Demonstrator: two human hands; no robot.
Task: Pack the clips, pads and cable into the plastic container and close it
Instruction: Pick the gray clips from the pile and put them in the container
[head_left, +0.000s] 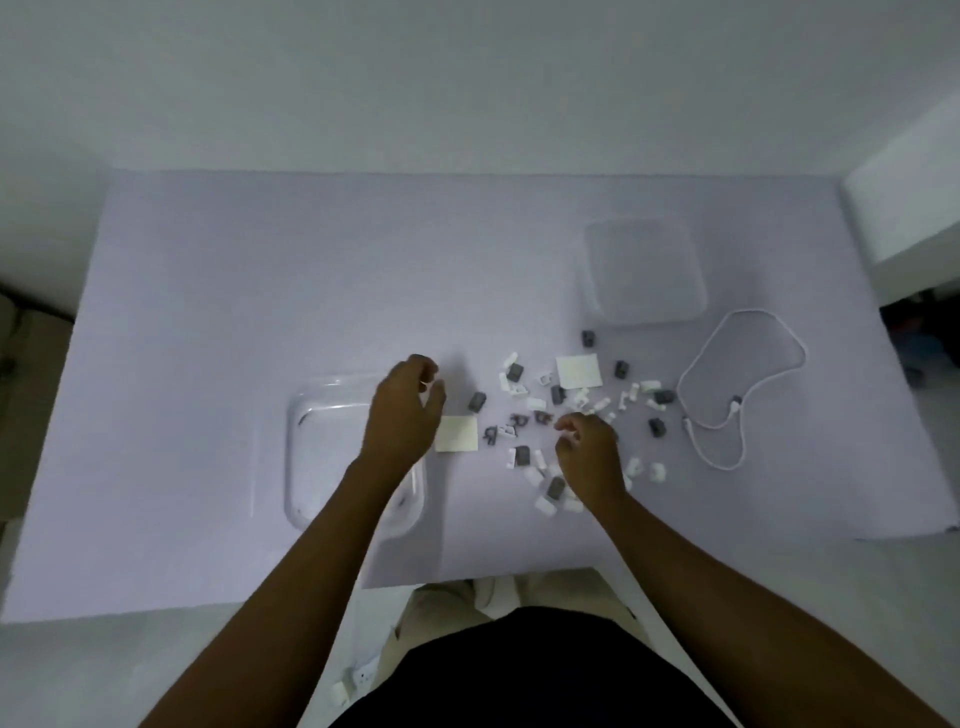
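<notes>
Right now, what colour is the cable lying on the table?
White; the cable shows clearly in the head view.

container (306, 457): clear, open, left on tabletop | lid (644, 270): flat, far right, apart | clips (558, 410): grey/white, scattered centre | pads (457, 434): two pale squares among clips | cable (737, 384): white, loose loop, right

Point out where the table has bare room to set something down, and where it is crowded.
Bare: the far-left stretch beyond the container, and the table left of it. Crowded: between the lid, the cable and the right hand, where clips and pads lie scattered.
</notes>
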